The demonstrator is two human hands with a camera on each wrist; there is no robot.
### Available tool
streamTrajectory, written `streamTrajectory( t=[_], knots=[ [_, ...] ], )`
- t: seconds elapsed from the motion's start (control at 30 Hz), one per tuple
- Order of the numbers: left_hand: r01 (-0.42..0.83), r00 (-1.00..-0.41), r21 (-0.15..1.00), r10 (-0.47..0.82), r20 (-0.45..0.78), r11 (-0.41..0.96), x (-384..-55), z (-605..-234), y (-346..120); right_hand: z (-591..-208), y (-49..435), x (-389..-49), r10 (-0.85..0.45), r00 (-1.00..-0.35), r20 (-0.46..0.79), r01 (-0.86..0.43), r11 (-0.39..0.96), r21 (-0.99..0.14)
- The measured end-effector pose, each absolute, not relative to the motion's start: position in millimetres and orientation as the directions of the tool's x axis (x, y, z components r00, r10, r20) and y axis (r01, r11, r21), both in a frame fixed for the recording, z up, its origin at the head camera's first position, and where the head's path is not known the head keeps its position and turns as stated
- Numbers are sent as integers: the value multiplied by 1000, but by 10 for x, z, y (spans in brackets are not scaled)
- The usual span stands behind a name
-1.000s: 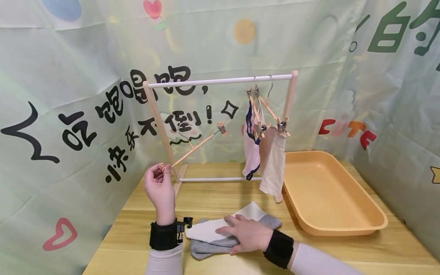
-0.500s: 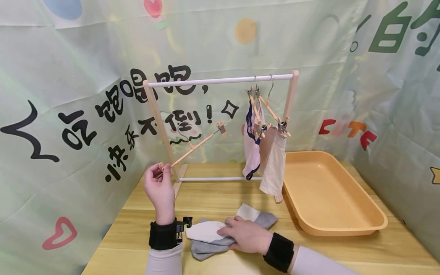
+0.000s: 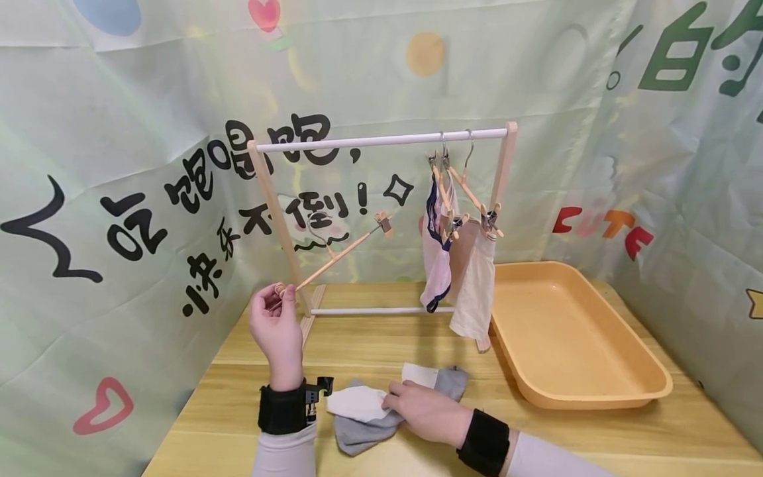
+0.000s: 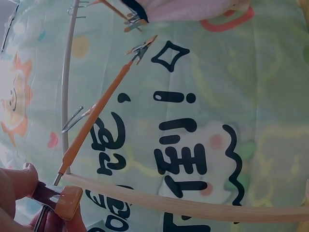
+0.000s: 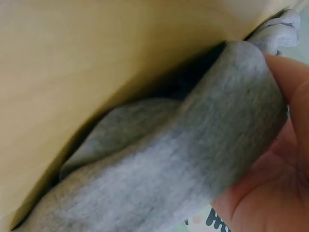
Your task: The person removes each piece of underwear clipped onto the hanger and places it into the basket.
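My left hand (image 3: 277,331) pinches the clip at the near end of a wooden clip hanger (image 3: 335,259), which slants up to the right. Its far clip (image 4: 140,48) holds nothing, and its metal hook (image 4: 75,120) sticks out sideways. On the table lie grey-and-white socks (image 3: 365,432), bunched together. My right hand (image 3: 426,412) grips them at the middle from above, thumb and fingers closing on the cloth. Close up in the right wrist view, the grey knit (image 5: 159,159) bows up in a fold between the fingers; the fingertips are partly hidden.
A clothes rack (image 3: 381,140) with a white rail stands behind the hands. At its right end hang a pink garment with navy trim (image 3: 438,278) and a cream garment (image 3: 477,291), both on clip hangers. An orange tray (image 3: 578,397) sits at the right. Printed cloth (image 3: 149,79) surrounds the table.
The right hand's fingers have drawn in from spread to gripping, bunching the socks; their far right end has pulled in toward the left. The left hand and hanger hold still.
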State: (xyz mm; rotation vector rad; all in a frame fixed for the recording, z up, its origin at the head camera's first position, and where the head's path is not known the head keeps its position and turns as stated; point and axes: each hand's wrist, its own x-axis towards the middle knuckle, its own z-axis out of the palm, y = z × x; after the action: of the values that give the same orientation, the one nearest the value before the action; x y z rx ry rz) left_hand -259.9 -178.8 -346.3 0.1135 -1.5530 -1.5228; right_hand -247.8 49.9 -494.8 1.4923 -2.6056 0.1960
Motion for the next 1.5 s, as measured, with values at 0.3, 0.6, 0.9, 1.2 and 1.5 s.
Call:
streamTrajectory(
  t=[0.3, 0.6, 0.9, 1.2, 1.5],
  knots=[
    [524, -571, 826, -633, 523, 210, -2772, -3668, -1909, -4950, 484, -2462, -831, -527, 175, -848, 528, -49],
    [518, -570, 829, -637, 519, 211, -2774, -3675, -1914, -4838, 541, -2417, -808, -556, 192, -831, 547, -105],
    [513, -569, 829, -635, 522, 222, -2770, -3670, -1906, -4622, 652, -2401, -774, -564, 289, -825, 541, -160],
    [521, -567, 824, -631, 529, 223, -2740, -3622, -1867, -4417, 793, -2378, -730, -533, 429, -836, 531, -136],
    [519, -568, 825, -631, 528, 224, -2794, -3706, -1904, -4227, 985, -2357, -674, -544, 500, -825, 537, -175]
  ],
)
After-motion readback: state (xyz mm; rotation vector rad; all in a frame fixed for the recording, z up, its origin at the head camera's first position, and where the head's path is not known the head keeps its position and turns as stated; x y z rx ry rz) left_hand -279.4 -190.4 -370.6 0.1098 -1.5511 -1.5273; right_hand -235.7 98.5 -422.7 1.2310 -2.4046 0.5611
